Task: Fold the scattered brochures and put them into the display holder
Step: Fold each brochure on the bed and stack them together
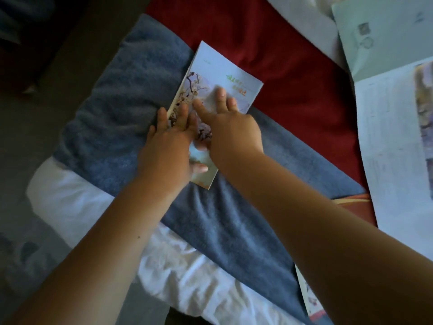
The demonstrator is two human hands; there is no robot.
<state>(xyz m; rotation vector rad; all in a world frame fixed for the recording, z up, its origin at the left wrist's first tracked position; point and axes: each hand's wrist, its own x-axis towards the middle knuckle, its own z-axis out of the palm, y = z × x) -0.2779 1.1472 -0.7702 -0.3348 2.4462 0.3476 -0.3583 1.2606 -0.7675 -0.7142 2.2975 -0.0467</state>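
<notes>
Plenty of open red blanket (293,66) past the folded brochure (218,73), with bare blue towel (112,109) to its left. Unfolded brochures (393,141) crowd the right side.

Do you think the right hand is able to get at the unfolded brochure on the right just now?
Probably yes: the right hand lies flat on the folded brochure, gripping nothing, and only bare red cloth separates it from the unfolded brochure.
</notes>
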